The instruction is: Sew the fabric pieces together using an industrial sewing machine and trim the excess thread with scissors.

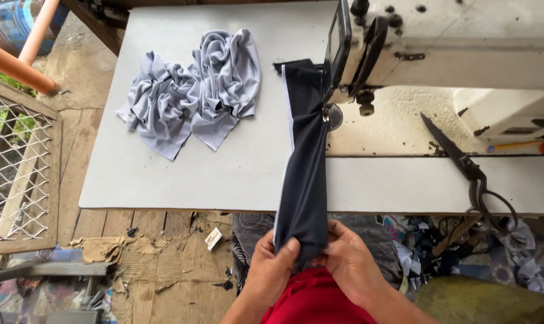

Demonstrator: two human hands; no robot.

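— Grey cloth (191,96) lies bunched near the bench's (224,174) left edge. And the hands?
— Left hand (272,270) and right hand (350,264) pinch the dark strip (304,174), fingers clamped, below the front edge. Scissors (464,168) lie right.

My left hand (274,264) and right hand (347,259) pinch near end of dark cloth strip (304,180), at 6 o'clock. Strip runs to sewing machine (440,48) needle, 12 o'clock. Grey cloth heap (194,90) at 10 o'clock on table (164,180). Scissors (470,171) at 3 o'clock.
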